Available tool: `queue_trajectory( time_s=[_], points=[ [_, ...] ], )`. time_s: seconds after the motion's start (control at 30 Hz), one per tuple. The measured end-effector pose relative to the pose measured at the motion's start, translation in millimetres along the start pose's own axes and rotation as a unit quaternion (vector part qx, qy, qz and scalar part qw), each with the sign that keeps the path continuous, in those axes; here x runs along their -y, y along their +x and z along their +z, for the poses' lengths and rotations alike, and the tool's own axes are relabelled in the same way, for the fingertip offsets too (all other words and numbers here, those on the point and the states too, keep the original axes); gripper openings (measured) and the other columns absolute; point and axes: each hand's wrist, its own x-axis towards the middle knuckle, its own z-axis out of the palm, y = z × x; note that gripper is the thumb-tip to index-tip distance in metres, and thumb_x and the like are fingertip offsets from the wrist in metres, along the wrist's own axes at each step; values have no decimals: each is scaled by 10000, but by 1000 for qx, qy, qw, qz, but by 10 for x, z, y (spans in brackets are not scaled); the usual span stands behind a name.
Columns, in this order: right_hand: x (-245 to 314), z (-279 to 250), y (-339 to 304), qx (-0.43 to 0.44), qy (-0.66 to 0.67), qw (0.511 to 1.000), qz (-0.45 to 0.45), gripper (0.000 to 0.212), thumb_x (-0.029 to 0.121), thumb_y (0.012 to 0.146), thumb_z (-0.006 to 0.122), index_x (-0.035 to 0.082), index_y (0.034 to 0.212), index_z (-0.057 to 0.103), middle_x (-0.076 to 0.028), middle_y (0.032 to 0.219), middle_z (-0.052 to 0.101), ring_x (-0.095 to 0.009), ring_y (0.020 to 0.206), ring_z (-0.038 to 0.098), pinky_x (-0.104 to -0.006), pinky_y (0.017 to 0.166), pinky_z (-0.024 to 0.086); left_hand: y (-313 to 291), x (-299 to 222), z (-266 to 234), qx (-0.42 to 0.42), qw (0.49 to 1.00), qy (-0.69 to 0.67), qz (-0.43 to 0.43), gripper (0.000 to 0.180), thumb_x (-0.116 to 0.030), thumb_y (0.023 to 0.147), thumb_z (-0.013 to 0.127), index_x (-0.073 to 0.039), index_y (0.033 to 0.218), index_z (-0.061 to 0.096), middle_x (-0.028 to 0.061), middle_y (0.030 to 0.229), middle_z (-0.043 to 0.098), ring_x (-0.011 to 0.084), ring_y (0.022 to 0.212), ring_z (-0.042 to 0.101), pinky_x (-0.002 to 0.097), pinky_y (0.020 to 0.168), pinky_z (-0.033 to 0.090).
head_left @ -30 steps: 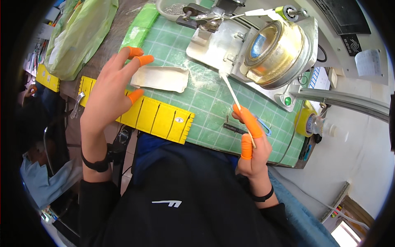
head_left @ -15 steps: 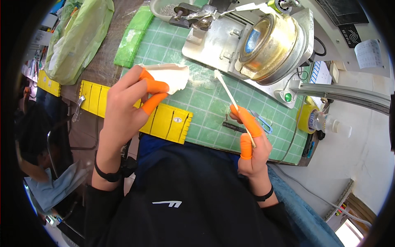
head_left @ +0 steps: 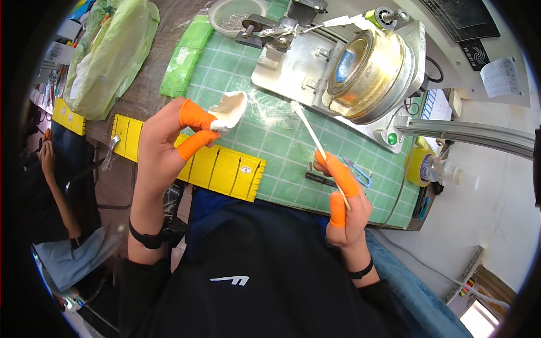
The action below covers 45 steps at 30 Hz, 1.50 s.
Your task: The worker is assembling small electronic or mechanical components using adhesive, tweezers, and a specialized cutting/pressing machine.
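My left hand (head_left: 162,141), with orange finger cots on thumb and finger, pinches a thin white piece with a ragged edge (head_left: 231,111); its material is unclear. My right hand (head_left: 348,205), also in orange finger cots, is closed round a slender cream-coloured stick with a whitish, blunt tip (head_left: 307,125). That tip points away from me, over the green gridded mat (head_left: 282,174), and is apart from the white piece. Pale powder (head_left: 273,110) is scattered on the mat between the two.
A metal machine with a round brassy drum (head_left: 366,73) stands at the back right. Beside it is a white bowl (head_left: 239,22) of small metal bits. Blue-handled tool (head_left: 360,174), yellow strip (head_left: 222,169), green packet (head_left: 186,56) and tape roll (head_left: 418,166) lie around. Another person's arm (head_left: 56,180) shows far left.
My left hand has shifted slightly left and turned the white piece, so it shows narrower and more upright. The right hand with its stick has hardly moved.
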Motion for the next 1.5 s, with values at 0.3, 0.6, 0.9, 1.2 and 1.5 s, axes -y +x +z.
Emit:
queue_trajectory(
  time_s=[0.3,0.6,0.9,1.2,1.5],
  points=[
    [-149,176,310,-13,-138,990,5,398,72,1069,490,1,1457,539,-183,1382,642,-289,1162,684,-381,982,530,27,-141,168,11,973,223,48,192,21,794,790,-7,956,693,109,907,609,274,808,648,344,706,510],
    [-275,429,568,-19,-248,968,-1,422,49,1040,536,19,1461,529,-207,1167,691,-347,1046,698,-401,891,548,146,-237,181,-11,913,405,59,600,-53,725,848,-70,1291,648,131,1141,593,330,1057,605,418,939,493],
    [-326,441,700,-21,-218,975,-36,486,33,952,628,-36,1426,544,-243,1066,663,-424,904,630,-479,804,508,-47,-60,-16,12,908,418,-30,646,-42,737,831,-62,1343,608,161,1171,621,379,1078,586,434,963,475],
    [-252,381,671,6,-264,962,-65,454,45,934,655,-54,1369,576,-267,1139,662,-417,941,641,-472,814,509,-77,-149,207,59,918,390,-48,504,-118,739,856,-48,1179,621,131,1072,626,375,926,593,446,817,478],
    [101,250,475,102,-223,967,-65,367,18,886,705,-102,1219,610,-290,1189,638,-430,930,642,-467,822,503,-47,-90,473,88,918,382,-49,528,-251,742,869,-35,1100,546,151,1001,613,393,914,603,458,787,465]
  ],
)
